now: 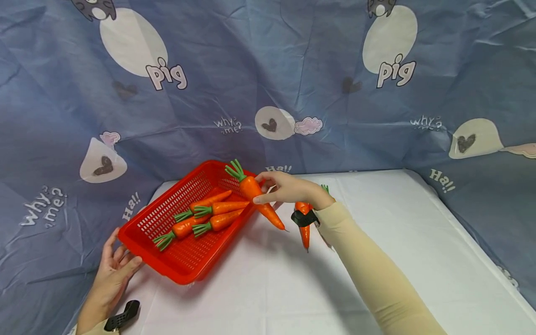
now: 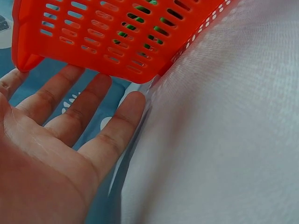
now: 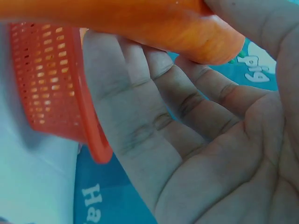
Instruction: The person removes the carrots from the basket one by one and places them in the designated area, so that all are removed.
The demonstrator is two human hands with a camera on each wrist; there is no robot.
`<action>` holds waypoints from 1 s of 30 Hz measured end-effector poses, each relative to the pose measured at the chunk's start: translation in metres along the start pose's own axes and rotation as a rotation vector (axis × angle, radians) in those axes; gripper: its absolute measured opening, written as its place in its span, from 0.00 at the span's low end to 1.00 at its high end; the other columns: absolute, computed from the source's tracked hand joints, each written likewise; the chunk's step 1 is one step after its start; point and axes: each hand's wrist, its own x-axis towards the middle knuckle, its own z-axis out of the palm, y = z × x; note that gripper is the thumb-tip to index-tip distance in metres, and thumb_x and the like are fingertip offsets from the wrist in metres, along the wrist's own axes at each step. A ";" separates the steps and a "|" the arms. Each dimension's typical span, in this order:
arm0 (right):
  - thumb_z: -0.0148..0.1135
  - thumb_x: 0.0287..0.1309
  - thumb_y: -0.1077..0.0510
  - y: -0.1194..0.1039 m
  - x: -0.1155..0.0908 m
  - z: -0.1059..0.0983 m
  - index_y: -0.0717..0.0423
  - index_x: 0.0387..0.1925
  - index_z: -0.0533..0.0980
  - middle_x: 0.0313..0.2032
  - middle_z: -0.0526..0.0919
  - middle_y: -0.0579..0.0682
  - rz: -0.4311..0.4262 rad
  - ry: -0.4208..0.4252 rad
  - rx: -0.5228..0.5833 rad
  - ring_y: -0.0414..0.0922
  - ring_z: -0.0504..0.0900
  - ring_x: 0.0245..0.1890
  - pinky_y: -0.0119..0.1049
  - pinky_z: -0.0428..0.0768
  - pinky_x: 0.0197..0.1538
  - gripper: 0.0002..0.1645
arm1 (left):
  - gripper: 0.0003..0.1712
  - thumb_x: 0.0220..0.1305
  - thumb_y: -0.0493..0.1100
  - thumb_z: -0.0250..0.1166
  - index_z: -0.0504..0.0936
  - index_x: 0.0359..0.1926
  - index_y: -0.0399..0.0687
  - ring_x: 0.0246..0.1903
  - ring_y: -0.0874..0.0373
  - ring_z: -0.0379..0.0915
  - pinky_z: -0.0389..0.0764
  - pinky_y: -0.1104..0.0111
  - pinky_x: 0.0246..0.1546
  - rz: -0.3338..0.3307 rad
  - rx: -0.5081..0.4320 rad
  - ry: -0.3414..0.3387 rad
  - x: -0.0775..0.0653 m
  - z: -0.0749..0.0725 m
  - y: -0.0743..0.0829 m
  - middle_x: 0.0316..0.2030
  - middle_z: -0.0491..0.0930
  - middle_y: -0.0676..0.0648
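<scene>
A red plastic basket (image 1: 183, 278) with slotted walls stands tilted across the left of the table. Several orange carrots with green stem ends lie inside it, such as one carrot (image 1: 226, 219). At the basket's near left corner is my left hand (image 1: 110, 274). In the left wrist view its fingers are extended, with some fingertips touching the basket rim (image 2: 107, 77). My right hand (image 1: 286, 187) holds a carrot (image 1: 251, 188) between thumb and fingers, above the basket's right edge. That carrot's tip points down toward me. The right wrist view shows the carrot (image 3: 163, 28) lying across the fingers.
Behind the right wrist, another carrot (image 1: 305, 235) lies on the white tablecloth (image 1: 418, 242), partly hidden by the wrist strap (image 1: 304, 217). Green stems beyond the forearm may belong to it or another carrot. A blue printed cloth (image 1: 251, 70) hangs behind the table.
</scene>
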 end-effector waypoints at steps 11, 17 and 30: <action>0.73 0.69 0.53 0.020 -0.020 -0.010 0.59 0.71 0.69 0.50 0.81 0.59 0.029 0.066 0.022 0.50 0.86 0.41 0.53 0.92 0.49 0.36 | 0.56 0.73 0.23 0.61 0.41 0.85 0.65 0.56 0.71 0.82 0.88 0.75 0.48 0.011 -0.015 -0.002 -0.001 0.000 -0.001 0.65 0.79 0.64; 0.73 0.69 0.50 0.034 -0.032 -0.018 0.59 0.72 0.68 0.51 0.80 0.59 0.060 0.113 0.030 0.54 0.87 0.41 0.55 0.91 0.51 0.38 | 0.57 0.72 0.21 0.60 0.42 0.86 0.64 0.57 0.69 0.83 0.88 0.74 0.49 0.040 -0.045 -0.027 -0.001 -0.002 -0.002 0.65 0.80 0.62; 0.71 0.71 0.49 0.071 -0.054 -0.037 0.62 0.73 0.67 0.52 0.80 0.60 0.139 0.180 0.057 0.51 0.85 0.40 0.45 0.92 0.47 0.39 | 0.57 0.72 0.21 0.61 0.42 0.86 0.62 0.57 0.69 0.83 0.88 0.74 0.49 0.038 -0.049 -0.023 -0.001 0.000 -0.001 0.65 0.80 0.63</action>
